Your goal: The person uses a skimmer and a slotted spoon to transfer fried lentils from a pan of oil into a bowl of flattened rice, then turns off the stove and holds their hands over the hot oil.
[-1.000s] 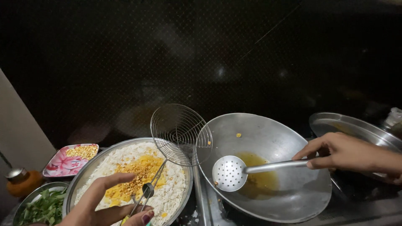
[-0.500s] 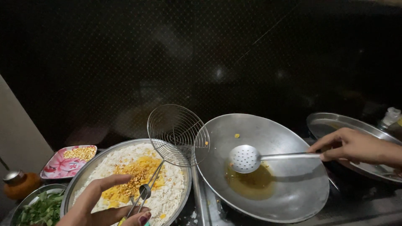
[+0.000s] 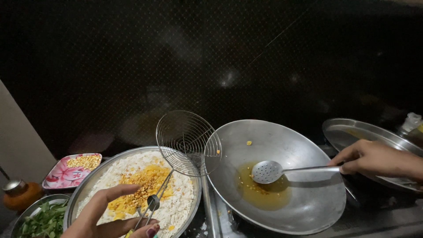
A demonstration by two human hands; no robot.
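my left hand [image 3: 110, 216] grips the wire strainer [image 3: 187, 143] over the rice tray [image 3: 194, 176]; my right hand [image 3: 374, 158] grips the ladle [image 3: 269, 172] in the oily wok [image 3: 308, 207], beside a steel plate [image 3: 348, 132].

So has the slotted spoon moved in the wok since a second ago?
Yes. The slotted spoon rose off the oil, then dipped back, ending slightly higher in the wok, held by the right hand.

Shiny metal wok [image 3: 308, 145], wire skimmer [image 3: 188, 142]
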